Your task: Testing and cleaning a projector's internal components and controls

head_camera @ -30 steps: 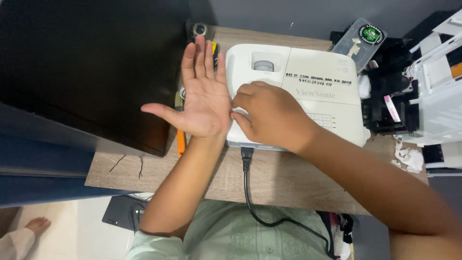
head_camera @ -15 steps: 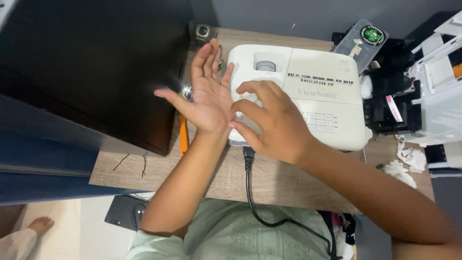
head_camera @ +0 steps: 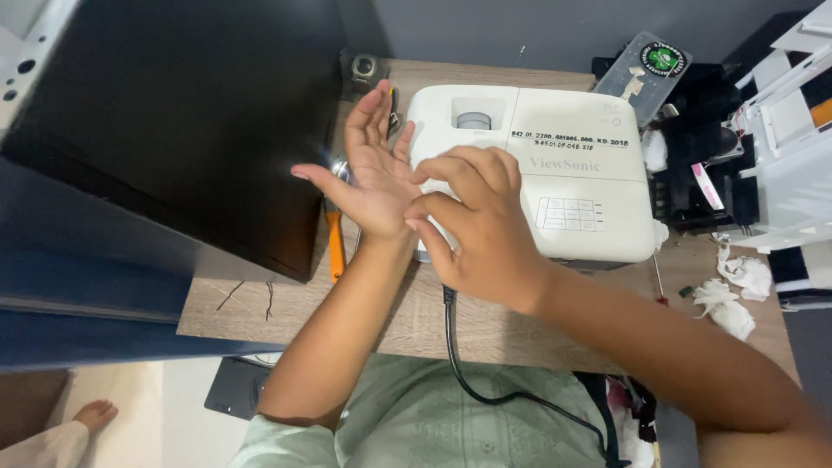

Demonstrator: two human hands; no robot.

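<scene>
White projector [head_camera: 563, 173] on wooden desk [head_camera: 520, 321], black panel [head_camera: 173, 121] close at left. Left hand [head_camera: 373, 173]: palm up, fingers spread, empty (beside projector's edge). Right hand [head_camera: 477, 225]: fingers curled, fingertips at left palm; anything pinched is hidden.

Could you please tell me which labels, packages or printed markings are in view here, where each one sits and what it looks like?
Clear plastic case: far edge of the desk beyond the white projector, flat and rectangular, with a round green and black sticker.
Printed marking: top of the projector, two rows of small black characters.
Logo: below those rows, pale grey lettering.
Narrow label strip: on the black device right of the projector, white with pink.
</scene>
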